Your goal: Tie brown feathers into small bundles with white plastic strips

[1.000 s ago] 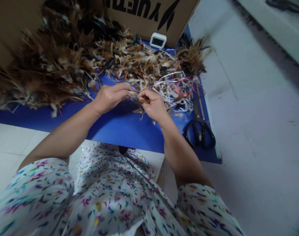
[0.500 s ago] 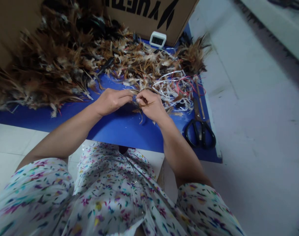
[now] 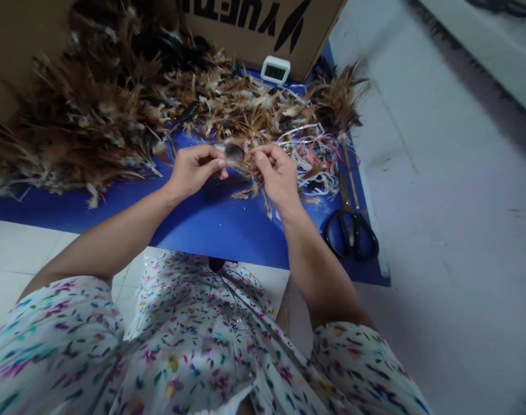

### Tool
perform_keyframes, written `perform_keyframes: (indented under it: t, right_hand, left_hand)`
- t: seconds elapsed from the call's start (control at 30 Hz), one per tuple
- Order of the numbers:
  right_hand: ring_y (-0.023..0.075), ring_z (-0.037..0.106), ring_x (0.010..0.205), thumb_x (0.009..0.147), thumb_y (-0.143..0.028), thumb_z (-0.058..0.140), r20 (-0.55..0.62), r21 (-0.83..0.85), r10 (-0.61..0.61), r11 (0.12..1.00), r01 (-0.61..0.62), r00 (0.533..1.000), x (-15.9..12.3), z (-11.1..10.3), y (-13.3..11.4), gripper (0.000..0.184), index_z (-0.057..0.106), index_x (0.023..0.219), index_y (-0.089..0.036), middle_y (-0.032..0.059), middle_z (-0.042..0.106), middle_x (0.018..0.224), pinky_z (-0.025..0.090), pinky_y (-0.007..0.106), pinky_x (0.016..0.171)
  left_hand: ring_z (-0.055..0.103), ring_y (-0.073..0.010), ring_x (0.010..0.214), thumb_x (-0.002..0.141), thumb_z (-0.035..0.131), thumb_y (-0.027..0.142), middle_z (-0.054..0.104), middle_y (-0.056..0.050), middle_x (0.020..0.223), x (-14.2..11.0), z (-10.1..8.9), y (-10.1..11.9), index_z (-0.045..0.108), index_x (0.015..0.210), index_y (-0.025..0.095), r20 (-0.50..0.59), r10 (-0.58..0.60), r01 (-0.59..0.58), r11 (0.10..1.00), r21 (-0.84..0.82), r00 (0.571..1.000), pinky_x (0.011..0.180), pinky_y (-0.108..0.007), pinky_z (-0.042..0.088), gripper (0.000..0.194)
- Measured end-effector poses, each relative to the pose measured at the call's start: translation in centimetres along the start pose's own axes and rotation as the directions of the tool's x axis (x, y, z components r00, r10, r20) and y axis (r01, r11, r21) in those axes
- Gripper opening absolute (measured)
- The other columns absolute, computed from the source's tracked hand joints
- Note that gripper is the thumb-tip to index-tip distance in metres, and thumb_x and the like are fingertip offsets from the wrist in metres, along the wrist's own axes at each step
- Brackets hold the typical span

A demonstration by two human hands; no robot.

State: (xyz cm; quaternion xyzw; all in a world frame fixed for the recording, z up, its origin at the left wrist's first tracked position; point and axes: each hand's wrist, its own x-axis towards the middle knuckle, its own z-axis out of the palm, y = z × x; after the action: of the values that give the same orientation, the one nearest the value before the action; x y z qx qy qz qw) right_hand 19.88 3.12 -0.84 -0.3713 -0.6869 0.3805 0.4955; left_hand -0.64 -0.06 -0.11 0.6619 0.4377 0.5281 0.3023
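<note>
A smooth, slightly glossy blue desk (image 3: 219, 227) carries a deep heap of brown, tan and black feathers (image 3: 116, 115), bristly and fluffy, with downy whitish tufts at many of their ends. On the heap's left the feathers splay in long, pointed sprays; toward the middle they lie shorter and flatter, like loose litter. A stiff, matte brown cardboard box (image 3: 321, 29) with bold black, upside-down lettering stands behind, and a white plastic digital timer (image 3: 275, 70) with rounded corners stands just in front of it. On the right lie flat white plastic strips (image 3: 322, 183) in tangled loops, mixed with thin red strings (image 3: 317, 147), beside a thin wooden stick (image 3: 350, 178) and metal scissors with wide black loop handles (image 3: 351, 231).

The small, wispy feather tuft (image 3: 234, 152) is between the two hands, above the desk, blurred, dark grey at its centre and paler and frayed around it. The left hand (image 3: 223, 160) pinches its pale end narrowly between thumb and fingers. The right hand (image 3: 256, 155) is curled beside it, thumb near forefinger; whether it grips anything, I cannot tell.
</note>
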Motion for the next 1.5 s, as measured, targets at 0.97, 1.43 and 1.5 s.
perform_keyframes:
  t: [0.97,1.43,1.5]
  right_hand:
    - [0.0156,0.066,0.084,0.08,-0.067,0.071,0.009,0.048,0.006,0.999,-0.006,1.0,-0.7,0.9,-1.0,0.044,0.07,0.09,-0.024,0.0013,0.072,0.089,0.056,0.035,0.083]
    - [0.0163,0.067,0.085,0.078,-0.073,0.069,0.043,0.023,-0.023,0.999,0.022,0.999,-0.6,1.1,-0.9,0.05,0.068,0.088,-0.024,0.0014,0.071,0.088,0.055,0.035,0.085]
    - [0.0163,0.066,0.084,0.077,-0.075,0.068,0.049,0.006,-0.035,0.999,0.035,0.998,-0.6,1.2,-1.0,0.052,0.068,0.086,-0.023,0.0015,0.07,0.087,0.055,0.035,0.085]
  left_hand:
    - [0.066,-0.0085,0.051,0.077,0.087,0.031,0.071,-0.002,0.067,-0.3,1.3,1.9,0.06,0.074,0.012,0.345,-0.544,0.644,0.624,-0.443,0.765,0.051,-0.018,0.057,0.033]
    - [0.066,-0.0088,0.049,0.076,0.087,0.031,0.071,-0.003,0.065,-0.2,1.2,1.9,0.061,0.071,0.011,0.385,-0.559,0.678,0.592,-0.435,0.735,0.049,-0.016,0.056,0.033]
    - [0.066,-0.0091,0.05,0.077,0.087,0.032,0.071,-0.003,0.065,-0.3,1.2,1.9,0.062,0.072,0.011,0.382,-0.56,0.678,0.601,-0.423,0.735,0.05,-0.017,0.057,0.032]
